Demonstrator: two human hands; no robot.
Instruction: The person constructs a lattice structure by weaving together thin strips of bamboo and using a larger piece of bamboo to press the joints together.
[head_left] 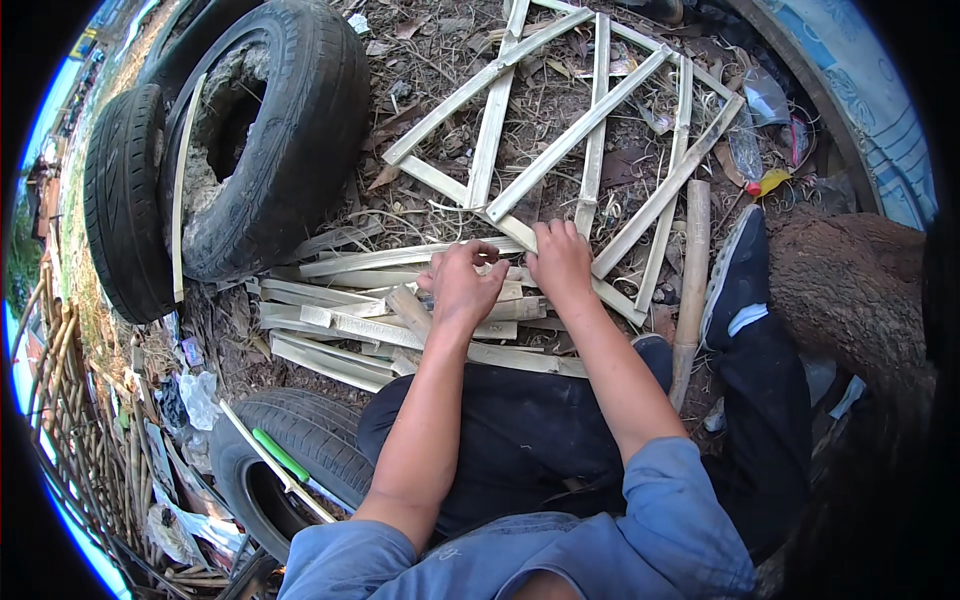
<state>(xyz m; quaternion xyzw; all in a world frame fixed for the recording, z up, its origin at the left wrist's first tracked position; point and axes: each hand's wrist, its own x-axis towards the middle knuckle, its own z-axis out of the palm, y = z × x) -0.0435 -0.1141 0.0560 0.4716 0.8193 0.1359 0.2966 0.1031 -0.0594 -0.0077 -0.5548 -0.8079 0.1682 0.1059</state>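
Note:
A zigzag frame of pale split bamboo strips lies on the ground ahead of me. My right hand is closed on the frame's near strip, its fingers curled at the edge beside a joint. To its left, my left hand hovers over a pile of loose bamboo strips. Its fingers are bent, with a gap between thumb and forefinger, and I see nothing between them. A thicker piece of bamboo lies on the pile, partly hidden by the left wrist.
Old tires stand at the far left; another tire lies nearer, by a green-handled tool. A round bamboo pole lies near my shoe. A tree trunk stands at right. Litter and dry twigs cover the soil.

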